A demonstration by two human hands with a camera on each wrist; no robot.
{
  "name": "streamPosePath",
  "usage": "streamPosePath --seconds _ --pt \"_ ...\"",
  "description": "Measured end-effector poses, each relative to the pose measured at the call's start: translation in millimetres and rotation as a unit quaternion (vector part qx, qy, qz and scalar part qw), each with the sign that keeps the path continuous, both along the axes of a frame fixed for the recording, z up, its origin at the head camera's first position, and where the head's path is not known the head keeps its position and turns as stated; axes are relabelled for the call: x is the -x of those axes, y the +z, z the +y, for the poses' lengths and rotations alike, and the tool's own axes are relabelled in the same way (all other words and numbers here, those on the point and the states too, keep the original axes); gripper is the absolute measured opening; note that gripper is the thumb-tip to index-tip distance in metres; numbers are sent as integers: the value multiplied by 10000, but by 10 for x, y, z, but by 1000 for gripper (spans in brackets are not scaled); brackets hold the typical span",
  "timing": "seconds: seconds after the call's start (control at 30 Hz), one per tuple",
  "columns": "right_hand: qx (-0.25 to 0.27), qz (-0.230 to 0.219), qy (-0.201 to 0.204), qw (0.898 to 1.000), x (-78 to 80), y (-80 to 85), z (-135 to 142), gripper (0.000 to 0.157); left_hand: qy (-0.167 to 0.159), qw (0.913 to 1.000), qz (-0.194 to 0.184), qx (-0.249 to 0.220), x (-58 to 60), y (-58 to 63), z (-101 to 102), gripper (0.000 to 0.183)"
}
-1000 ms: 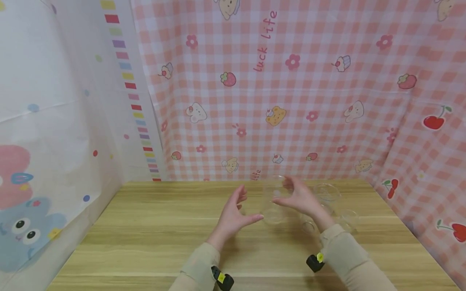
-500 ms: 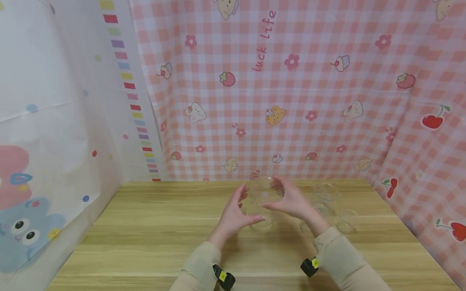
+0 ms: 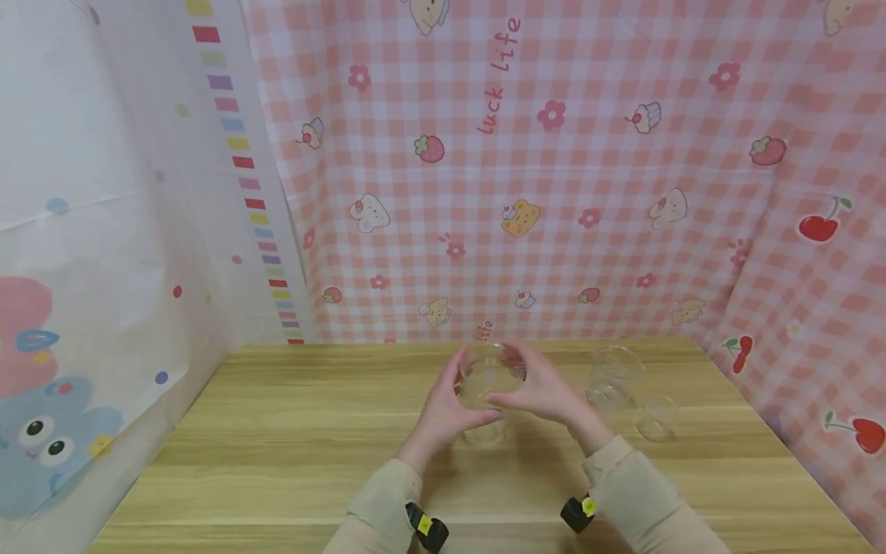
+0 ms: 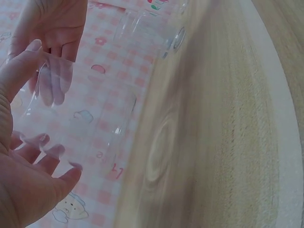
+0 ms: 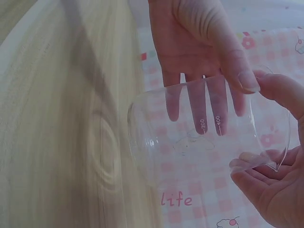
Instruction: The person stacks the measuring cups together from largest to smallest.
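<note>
Both hands hold a clear beaker [image 3: 483, 377] near the middle of the wooden table. My left hand [image 3: 446, 412] curls round its left side, thumb in front and fingers behind. On the right, my right hand [image 3: 543, 388] grips it near the top, with thumb and fingers at the spouted rim in the right wrist view. That view also shows white marks, 300 and 400, on the beaker wall [image 5: 151, 130]. Its base hangs close over the tabletop, where a ring-shaped light patch shows below it.
To the right on the wooden table [image 3: 311, 462] stand a taller clear vessel [image 3: 618, 369], a smaller clear one [image 3: 609, 398] in front of it and another small clear one [image 3: 657, 419]. A pink checked cloth [image 3: 484, 192] hangs behind the table.
My right hand has carried the beaker leftward, away from the other glassware, to my left hand. The left hand, earlier apart from it, now holds it too.
</note>
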State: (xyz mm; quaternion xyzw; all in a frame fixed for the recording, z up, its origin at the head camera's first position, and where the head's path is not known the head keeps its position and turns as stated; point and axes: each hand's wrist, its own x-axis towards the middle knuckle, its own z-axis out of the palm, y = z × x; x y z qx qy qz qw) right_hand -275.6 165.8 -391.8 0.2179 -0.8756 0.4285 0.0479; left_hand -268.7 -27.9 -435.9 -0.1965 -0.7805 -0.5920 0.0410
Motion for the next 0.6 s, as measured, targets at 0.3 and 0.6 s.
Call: streamPosePath --seconds 0.3,0.6 --pt "106 -28 111 9999 -9 -35 -43 89 -26 9999 81 -115 14 -31 -15 104" --pt "144 -130 162 9997 -29 -43 -55 93 50 9997 174 -150 14 -67 -31 97"
